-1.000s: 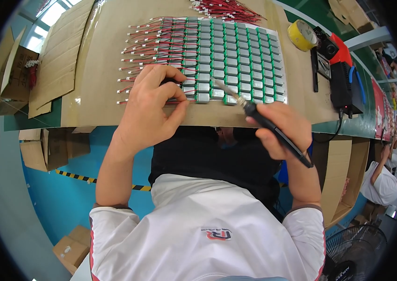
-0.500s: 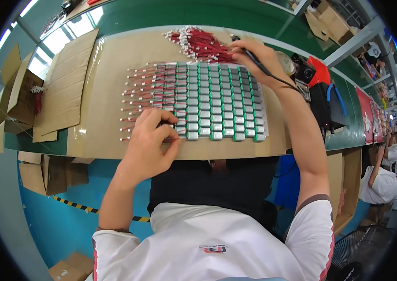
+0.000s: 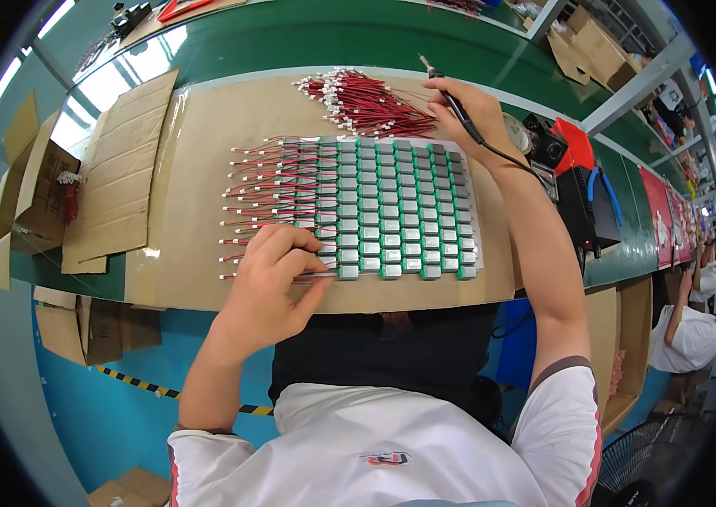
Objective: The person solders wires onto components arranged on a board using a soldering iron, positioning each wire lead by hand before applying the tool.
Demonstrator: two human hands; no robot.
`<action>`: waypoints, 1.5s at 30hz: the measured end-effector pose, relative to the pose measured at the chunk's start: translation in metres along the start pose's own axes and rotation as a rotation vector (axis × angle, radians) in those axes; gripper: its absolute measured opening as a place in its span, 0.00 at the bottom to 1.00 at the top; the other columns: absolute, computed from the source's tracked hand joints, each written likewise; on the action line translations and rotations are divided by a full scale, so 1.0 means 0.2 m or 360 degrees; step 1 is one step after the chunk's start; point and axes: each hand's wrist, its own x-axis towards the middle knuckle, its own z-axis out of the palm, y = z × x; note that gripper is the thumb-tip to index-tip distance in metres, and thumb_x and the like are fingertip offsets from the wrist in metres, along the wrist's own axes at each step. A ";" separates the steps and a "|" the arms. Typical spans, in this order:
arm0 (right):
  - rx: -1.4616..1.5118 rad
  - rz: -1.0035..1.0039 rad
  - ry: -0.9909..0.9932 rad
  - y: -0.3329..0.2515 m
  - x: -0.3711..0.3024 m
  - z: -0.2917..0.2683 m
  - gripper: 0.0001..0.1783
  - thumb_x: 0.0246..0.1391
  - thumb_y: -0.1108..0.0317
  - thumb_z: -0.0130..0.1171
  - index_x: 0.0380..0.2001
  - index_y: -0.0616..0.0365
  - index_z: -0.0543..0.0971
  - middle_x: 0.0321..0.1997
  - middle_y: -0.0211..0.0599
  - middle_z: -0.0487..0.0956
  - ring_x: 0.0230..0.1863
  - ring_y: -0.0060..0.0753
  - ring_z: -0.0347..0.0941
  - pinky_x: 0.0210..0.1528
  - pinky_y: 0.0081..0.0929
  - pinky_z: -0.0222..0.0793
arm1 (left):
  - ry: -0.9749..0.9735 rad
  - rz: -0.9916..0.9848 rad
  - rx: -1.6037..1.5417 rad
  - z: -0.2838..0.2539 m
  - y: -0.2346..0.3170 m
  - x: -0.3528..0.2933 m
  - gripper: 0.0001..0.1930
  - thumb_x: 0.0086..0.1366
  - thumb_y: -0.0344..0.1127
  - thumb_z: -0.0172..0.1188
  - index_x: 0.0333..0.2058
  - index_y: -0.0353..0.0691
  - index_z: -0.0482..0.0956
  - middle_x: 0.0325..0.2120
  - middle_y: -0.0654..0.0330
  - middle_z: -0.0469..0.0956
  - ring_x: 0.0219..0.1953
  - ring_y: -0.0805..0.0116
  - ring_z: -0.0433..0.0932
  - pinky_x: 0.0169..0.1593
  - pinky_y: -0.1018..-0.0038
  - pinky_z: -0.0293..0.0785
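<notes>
Rows of small silver battery cells (image 3: 390,207) with green ends lie in a grid on the cardboard-covered table. Red and black leads with white connectors (image 3: 235,213) run out from the grid's left side. My left hand (image 3: 269,283) is at the near left corner, thumb and index finger pinched at the edge of a cell; the contact is partly hidden. My right hand (image 3: 472,114) holds a soldering iron (image 3: 457,108) like a pen, above the far right of the grid. Its tip points away, beyond a pile of red wires (image 3: 366,101). The fingers are beside the loose wire ends.
A round container (image 3: 517,133), a black box-shaped unit (image 3: 582,211) and blue-handled pliers (image 3: 607,194) are at the right. A cardboard sheet (image 3: 121,169) and an open carton (image 3: 32,186) lie to the left. People (image 3: 683,325) sit farther along on the right.
The whole scene sits lower in the picture as my view has tilted. Relative to the table, my right hand with the iron has moved slightly away. My left hand stays at the near corner.
</notes>
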 end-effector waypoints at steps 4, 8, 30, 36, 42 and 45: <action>-0.0023 -0.0133 0.0105 -0.04 -0.04 0.00 0.17 0.60 0.72 0.69 0.53 0.54 0.85 0.42 0.43 0.88 0.42 0.48 0.85 0.47 0.37 0.81 | 0.0052 0.0027 -0.0051 -0.05 0.02 0.02 0.12 0.53 0.22 0.75 0.35 0.37 0.82 0.42 0.55 0.81 0.47 0.51 0.80 0.50 0.59 0.77; 0.0082 -0.0334 0.0083 -0.23 -0.09 0.00 0.19 0.57 0.76 0.72 0.53 0.54 0.86 0.41 0.42 0.88 0.41 0.45 0.86 0.46 0.34 0.82 | 0.0395 -0.0039 0.0011 -0.12 0.03 0.15 0.11 0.56 0.22 0.75 0.37 0.35 0.83 0.38 0.53 0.83 0.41 0.55 0.83 0.45 0.64 0.79; 0.0319 -0.0757 0.0065 -0.51 -0.06 0.05 0.22 0.49 0.83 0.75 0.49 0.58 0.85 0.34 0.39 0.82 0.34 0.41 0.81 0.38 0.34 0.77 | -0.0617 -0.0911 -0.1139 -0.08 -0.19 0.69 0.06 0.66 0.25 0.73 0.37 0.28 0.87 0.30 0.58 0.88 0.30 0.73 0.84 0.37 0.76 0.81; 0.0333 -0.0474 0.0088 -0.44 -0.06 0.03 0.19 0.56 0.79 0.74 0.52 0.59 0.85 0.37 0.41 0.87 0.38 0.40 0.85 0.42 0.33 0.81 | -0.0465 -0.0833 -0.0934 -0.05 -0.29 0.74 0.05 0.66 0.26 0.71 0.39 0.30 0.87 0.31 0.61 0.87 0.32 0.75 0.83 0.40 0.77 0.80; 0.0825 0.0361 -0.0093 -0.29 -0.20 -0.06 0.25 0.75 0.67 0.61 0.69 0.67 0.75 0.51 0.44 0.89 0.46 0.32 0.88 0.54 0.26 0.82 | -0.0252 -0.0758 -0.0242 0.01 -0.41 0.78 0.08 0.68 0.33 0.72 0.38 0.33 0.87 0.30 0.63 0.86 0.34 0.79 0.82 0.39 0.76 0.78; 0.0805 0.0378 -0.0138 -0.23 -0.25 -0.03 0.23 0.74 0.70 0.60 0.67 0.68 0.77 0.52 0.45 0.88 0.44 0.32 0.89 0.53 0.27 0.83 | -0.0229 -0.0726 -0.0198 0.05 -0.44 0.76 0.09 0.68 0.35 0.72 0.37 0.33 0.87 0.29 0.61 0.86 0.32 0.77 0.81 0.38 0.74 0.78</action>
